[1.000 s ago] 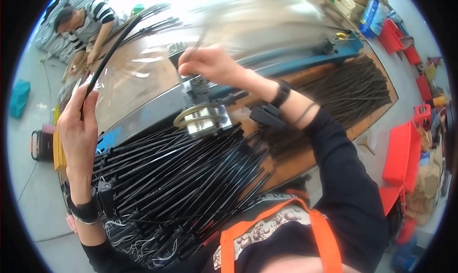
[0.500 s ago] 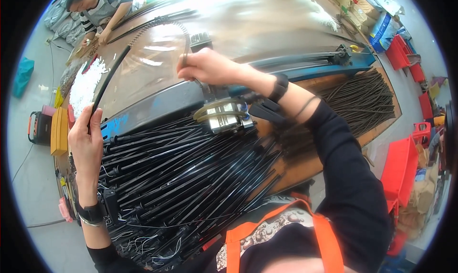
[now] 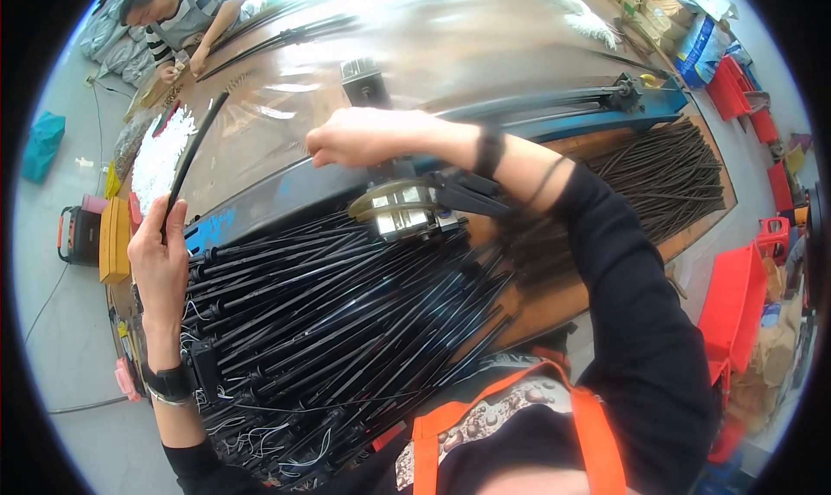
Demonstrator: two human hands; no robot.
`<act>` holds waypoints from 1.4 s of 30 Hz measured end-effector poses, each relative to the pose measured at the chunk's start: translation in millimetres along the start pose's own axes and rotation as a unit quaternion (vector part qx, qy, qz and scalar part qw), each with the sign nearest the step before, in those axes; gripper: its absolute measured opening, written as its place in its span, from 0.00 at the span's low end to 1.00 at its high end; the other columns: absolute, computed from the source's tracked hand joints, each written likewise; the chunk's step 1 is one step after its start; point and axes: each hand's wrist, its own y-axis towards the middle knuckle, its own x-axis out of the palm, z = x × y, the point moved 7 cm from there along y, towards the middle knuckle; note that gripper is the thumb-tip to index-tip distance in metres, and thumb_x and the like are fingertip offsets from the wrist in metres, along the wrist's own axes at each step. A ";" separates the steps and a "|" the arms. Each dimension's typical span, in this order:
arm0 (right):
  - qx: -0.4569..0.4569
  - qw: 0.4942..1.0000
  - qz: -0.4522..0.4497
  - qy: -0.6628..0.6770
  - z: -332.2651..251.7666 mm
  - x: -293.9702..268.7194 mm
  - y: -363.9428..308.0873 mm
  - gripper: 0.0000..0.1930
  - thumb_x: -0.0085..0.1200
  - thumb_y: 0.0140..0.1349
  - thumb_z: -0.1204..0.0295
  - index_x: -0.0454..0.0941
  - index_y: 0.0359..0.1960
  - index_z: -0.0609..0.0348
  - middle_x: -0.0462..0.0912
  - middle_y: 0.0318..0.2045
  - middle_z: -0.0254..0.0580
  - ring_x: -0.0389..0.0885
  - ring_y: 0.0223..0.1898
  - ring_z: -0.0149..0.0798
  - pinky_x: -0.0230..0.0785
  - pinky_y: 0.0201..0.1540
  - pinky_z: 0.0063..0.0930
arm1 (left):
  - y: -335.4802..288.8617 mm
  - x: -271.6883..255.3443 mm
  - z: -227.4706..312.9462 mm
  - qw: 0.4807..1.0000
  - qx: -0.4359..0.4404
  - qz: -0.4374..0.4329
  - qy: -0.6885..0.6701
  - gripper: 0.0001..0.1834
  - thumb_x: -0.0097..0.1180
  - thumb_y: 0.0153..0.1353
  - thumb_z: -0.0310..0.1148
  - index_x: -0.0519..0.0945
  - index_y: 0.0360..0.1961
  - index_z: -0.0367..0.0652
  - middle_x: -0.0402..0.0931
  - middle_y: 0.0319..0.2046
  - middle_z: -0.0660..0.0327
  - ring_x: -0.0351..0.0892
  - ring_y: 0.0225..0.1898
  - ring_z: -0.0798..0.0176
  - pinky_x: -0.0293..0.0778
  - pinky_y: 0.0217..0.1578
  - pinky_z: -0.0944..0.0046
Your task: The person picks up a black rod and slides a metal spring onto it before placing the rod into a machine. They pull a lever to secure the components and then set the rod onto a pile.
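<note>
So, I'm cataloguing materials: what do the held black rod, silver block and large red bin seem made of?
Black rod: dull; its plain dark surface could be plastic, rubber or coated metal. Silver block: probably polished metal, given bright reflections. Red bin: likely smooth plastic, from its even colour.

The person has two hands, one left hand and one right hand, two dark wristbands, one on each wrist, and two orange straps. One black rod is held. There is one co-worker, one shiny metal block, one yellow box, one black case and one teal bag. Red containers number at least four. One heap of dark rods, one bundle of brownish tubes and one pile of white pieces each hold too many to count.
</note>
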 end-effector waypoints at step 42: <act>0.089 0.940 0.210 -0.253 54.5 -88.5 -210.0 0.11 0.55 0.58 0.80 0.79 0.43 0.60 0.84 0.35 0.45 0.81 0.44 0.50 0.62 0.62 0.44 | 32.7 188.3 94.4 0.973 0.153 -0.108 -0.136 0.08 0.52 0.66 0.33 0.74 0.31 0.42 0.79 0.25 0.50 0.80 0.30 0.42 0.75 0.29 0.46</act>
